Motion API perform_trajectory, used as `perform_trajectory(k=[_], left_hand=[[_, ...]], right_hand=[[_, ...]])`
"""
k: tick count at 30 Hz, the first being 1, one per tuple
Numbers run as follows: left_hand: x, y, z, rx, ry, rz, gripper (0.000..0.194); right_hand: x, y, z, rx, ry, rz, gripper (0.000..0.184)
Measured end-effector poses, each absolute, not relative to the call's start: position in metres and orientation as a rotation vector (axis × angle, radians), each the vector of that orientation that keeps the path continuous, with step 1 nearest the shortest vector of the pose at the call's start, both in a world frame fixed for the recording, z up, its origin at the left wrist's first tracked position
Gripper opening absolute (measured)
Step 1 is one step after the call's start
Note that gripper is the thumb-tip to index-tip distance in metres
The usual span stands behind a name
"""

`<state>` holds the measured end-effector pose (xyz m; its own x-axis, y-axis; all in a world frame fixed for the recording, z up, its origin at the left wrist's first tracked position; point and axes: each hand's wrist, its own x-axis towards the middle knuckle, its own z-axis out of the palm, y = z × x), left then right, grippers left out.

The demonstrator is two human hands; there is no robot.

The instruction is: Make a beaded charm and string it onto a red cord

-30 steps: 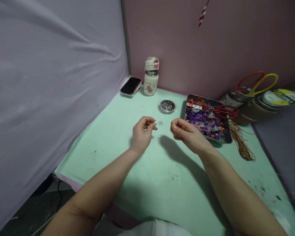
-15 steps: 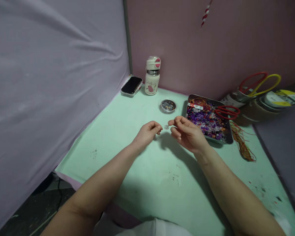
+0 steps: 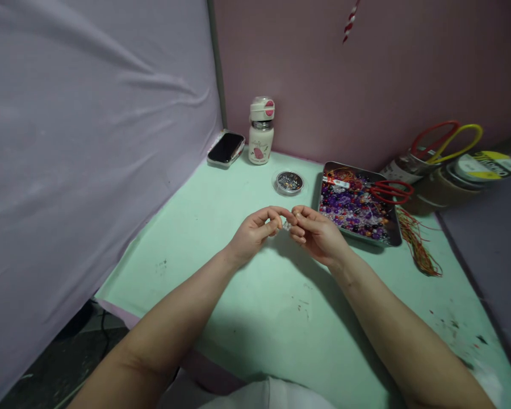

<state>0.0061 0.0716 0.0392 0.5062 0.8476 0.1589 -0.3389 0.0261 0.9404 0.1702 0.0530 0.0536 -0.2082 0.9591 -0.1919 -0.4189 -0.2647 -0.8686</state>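
At centre frame, clear beads (image 3: 287, 225) are flanked by nearly closed hands (image 3: 273, 227), fingertips meeting; whether they're gripped can't be told.

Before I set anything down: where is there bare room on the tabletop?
Bare tabletop lies left of the left hand, nearer than the smartphone, and between the forearms. It is crowded at the bead tray with scissors on it, and right of that, with jars and a cord bundle. The right hand and clear beads occupy the middle.
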Motion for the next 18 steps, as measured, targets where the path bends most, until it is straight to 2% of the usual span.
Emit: perform_trajectory(k=[10, 18], left_hand=[[0.0077, 0.0757, 0.0329, 1.251, 0.678, 0.885, 0.017], [0.0098, 0.0749, 0.037, 1.12, 0.711, 0.905, 0.015]], right_hand=[[0.1735, 0.0527, 0.0547, -1.036, -0.956, 1.589, 0.028], [0.1719, 0.0512, 0.0541, -1.047, -1.003, 1.544, 0.026]])
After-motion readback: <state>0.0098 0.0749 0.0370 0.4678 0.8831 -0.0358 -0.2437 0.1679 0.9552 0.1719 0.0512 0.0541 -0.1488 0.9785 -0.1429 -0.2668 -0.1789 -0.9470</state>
